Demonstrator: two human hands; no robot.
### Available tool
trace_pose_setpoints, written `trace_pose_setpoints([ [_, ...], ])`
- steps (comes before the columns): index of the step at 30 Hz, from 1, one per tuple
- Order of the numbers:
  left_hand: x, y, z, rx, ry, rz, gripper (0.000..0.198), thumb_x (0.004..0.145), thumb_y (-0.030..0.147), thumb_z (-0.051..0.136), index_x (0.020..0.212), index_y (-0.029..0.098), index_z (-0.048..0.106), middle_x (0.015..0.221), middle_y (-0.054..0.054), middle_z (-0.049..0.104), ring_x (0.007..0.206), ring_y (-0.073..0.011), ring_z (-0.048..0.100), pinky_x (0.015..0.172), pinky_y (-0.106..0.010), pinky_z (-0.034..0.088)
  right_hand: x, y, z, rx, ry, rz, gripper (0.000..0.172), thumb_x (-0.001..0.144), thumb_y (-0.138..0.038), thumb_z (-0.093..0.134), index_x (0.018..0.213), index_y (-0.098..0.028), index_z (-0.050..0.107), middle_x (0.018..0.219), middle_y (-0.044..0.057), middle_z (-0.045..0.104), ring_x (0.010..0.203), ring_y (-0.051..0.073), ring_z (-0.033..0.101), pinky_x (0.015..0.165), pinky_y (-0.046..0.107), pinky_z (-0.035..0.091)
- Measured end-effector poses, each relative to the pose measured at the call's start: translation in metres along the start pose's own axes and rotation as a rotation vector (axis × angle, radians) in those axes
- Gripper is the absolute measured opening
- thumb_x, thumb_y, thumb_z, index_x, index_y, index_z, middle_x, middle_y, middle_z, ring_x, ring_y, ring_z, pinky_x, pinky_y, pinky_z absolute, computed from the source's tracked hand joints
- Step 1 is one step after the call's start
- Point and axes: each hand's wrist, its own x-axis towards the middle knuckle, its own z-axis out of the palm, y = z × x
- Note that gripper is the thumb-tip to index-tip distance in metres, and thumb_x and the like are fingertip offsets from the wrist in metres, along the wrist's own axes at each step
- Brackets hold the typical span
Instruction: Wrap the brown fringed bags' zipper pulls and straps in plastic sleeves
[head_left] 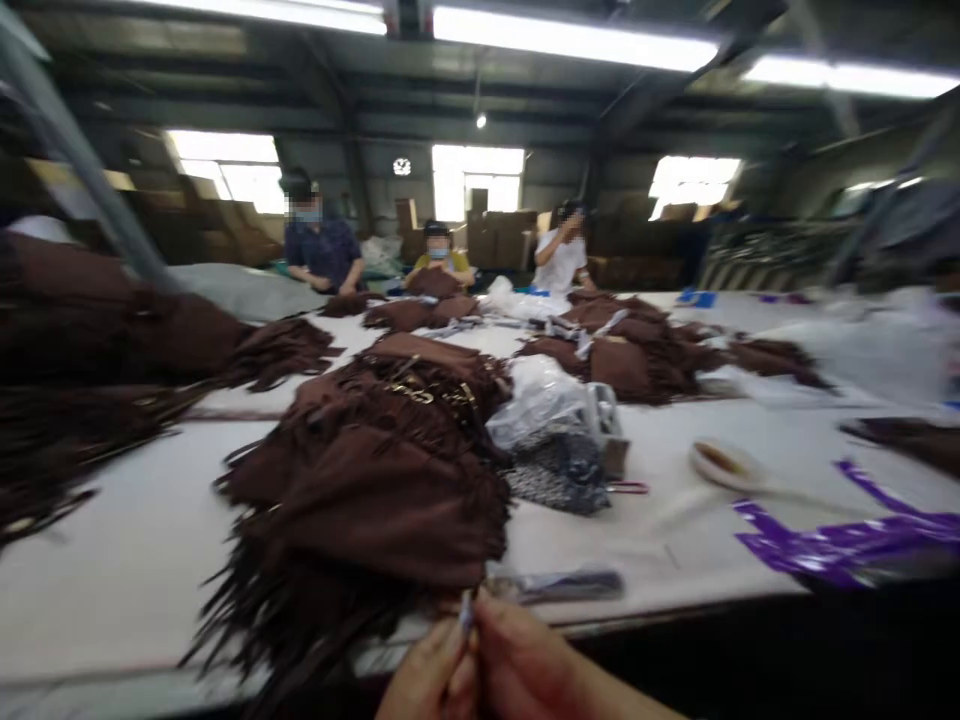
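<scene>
At the bottom centre, my left hand (431, 668) and my right hand (529, 655) meet at the table's front edge, fingers closed in a pinch. A small pale, shiny piece (466, 612) pokes up between the fingertips, too small and blurred to name. Directly beyond them lies a large heap of brown fringed cloth pieces (375, 500), with gold-coloured metal hardware (409, 393) on top. Just past my right fingertips, a tool with a dark grey handle (574, 584) lies flat; its front end is blurred.
Behind the heap sit a clear plastic bag (544, 400) and a bag of small grey parts (559, 470). A round dish (720, 465) and purple plastic wrapping (847, 540) lie to the right. More brown cloth (97, 320) is piled left. Several people work across the table.
</scene>
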Motion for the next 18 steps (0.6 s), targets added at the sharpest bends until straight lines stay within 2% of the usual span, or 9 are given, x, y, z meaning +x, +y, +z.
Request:
trace_pose_setpoints([
  [1, -0.008, 0.003, -0.003, 0.006, 0.019, -0.01, 0.037, 0.071, 0.052, 0.072, 0.078, 0.019, 0.057, 0.053, 0.006, 0.047, 0.038, -0.006, 0.038, 0.036, -0.018, 0.03, -0.001, 0.007, 0.002, 0.211, 0.052, 0.025, 0.032, 0.091, -0.047, 0.05, 0.097, -0.018, 0.062, 0.083, 0.001, 0.064, 0.076, 0.015, 0.061, 0.073, 0.03, 0.05],
  [2, -0.015, 0.006, -0.003, 0.038, -0.01, 0.023, 0.04, 0.071, 0.056, 0.07, 0.075, 0.02, 0.053, 0.048, 0.009, 0.039, 0.034, -0.0037, 0.028, 0.034, -0.017, 0.022, -0.003, 0.012, 0.001, 0.36, 0.096, 0.046, 0.025, 0.09, -0.041, 0.055, 0.094, -0.017, 0.062, 0.08, 0.001, 0.064, 0.074, 0.014, 0.061, 0.073, 0.029, 0.049],
  [3, -0.019, 0.009, -0.002, 0.097, -0.021, 0.074, 0.04, 0.073, 0.057, 0.067, 0.077, 0.02, 0.052, 0.048, 0.01, 0.039, 0.034, -0.0036, 0.025, 0.034, -0.018, 0.022, -0.006, 0.015, -0.001, 0.425, 0.102, 0.074, 0.02, 0.088, -0.035, 0.058, 0.092, -0.016, 0.063, 0.078, 0.002, 0.064, 0.072, 0.013, 0.061, 0.071, 0.028, 0.048],
  [5, -0.025, 0.012, 0.004, 0.3, 0.044, 0.209, 0.037, 0.081, 0.055, 0.059, 0.08, 0.019, 0.054, 0.05, 0.008, 0.042, 0.036, -0.0052, 0.03, 0.037, -0.019, 0.025, -0.013, 0.016, -0.007, 0.473, 0.092, 0.115, 0.015, 0.088, -0.03, 0.06, 0.09, -0.015, 0.064, 0.078, 0.003, 0.064, 0.07, 0.013, 0.06, 0.07, 0.028, 0.047],
  [8, -0.034, 0.016, 0.014, 0.653, 0.17, 0.405, 0.029, 0.088, 0.045, 0.052, 0.084, 0.017, 0.06, 0.063, 0.0, 0.057, 0.053, -0.0109, 0.048, 0.051, -0.022, 0.038, -0.019, 0.012, -0.01, 0.479, 0.111, 0.14, 0.015, 0.087, -0.029, 0.061, 0.094, -0.016, 0.065, 0.081, 0.004, 0.065, 0.074, 0.013, 0.061, 0.073, 0.027, 0.047],
  [11, -0.044, 0.022, 0.016, 0.857, 0.139, 0.552, 0.021, 0.086, 0.036, 0.054, 0.09, 0.017, 0.065, 0.081, -0.007, 0.066, 0.073, -0.0176, 0.058, 0.067, -0.026, 0.043, -0.019, 0.01, -0.01, 0.436, 0.176, 0.164, 0.019, 0.084, -0.033, 0.065, 0.092, -0.016, 0.066, 0.079, 0.003, 0.066, 0.074, 0.014, 0.061, 0.071, 0.026, 0.047],
  [14, -0.047, 0.028, 0.014, 0.884, 0.012, 0.538, 0.019, 0.081, 0.035, 0.062, 0.087, 0.018, 0.068, 0.081, -0.007, 0.068, 0.075, -0.0189, 0.059, 0.07, -0.027, 0.044, -0.018, 0.008, -0.012, 0.326, 0.232, 0.194, 0.026, 0.081, -0.037, 0.068, 0.092, -0.014, 0.068, 0.075, 0.003, 0.065, 0.067, 0.013, 0.059, 0.063, 0.025, 0.046],
  [16, -0.042, 0.034, 0.011, 0.792, 0.085, 0.473, 0.023, 0.08, 0.04, 0.063, 0.081, 0.017, 0.068, 0.076, -0.006, 0.067, 0.072, -0.0181, 0.059, 0.067, -0.026, 0.044, -0.019, 0.004, -0.014, 0.196, 0.204, 0.228, 0.032, 0.082, -0.041, 0.065, 0.098, -0.014, 0.068, 0.077, 0.004, 0.067, 0.065, 0.013, 0.058, 0.062, 0.026, 0.046],
  [18, -0.034, 0.039, 0.008, 0.551, 0.248, 0.38, 0.031, 0.08, 0.047, 0.063, 0.078, 0.016, 0.064, 0.074, -0.005, 0.064, 0.072, -0.0183, 0.061, 0.063, -0.026, 0.047, -0.024, -0.003, -0.018, 0.03, 0.142, 0.245, 0.035, 0.083, -0.041, 0.062, 0.108, -0.016, 0.067, 0.083, 0.005, 0.068, 0.07, 0.014, 0.059, 0.063, 0.026, 0.046],
])
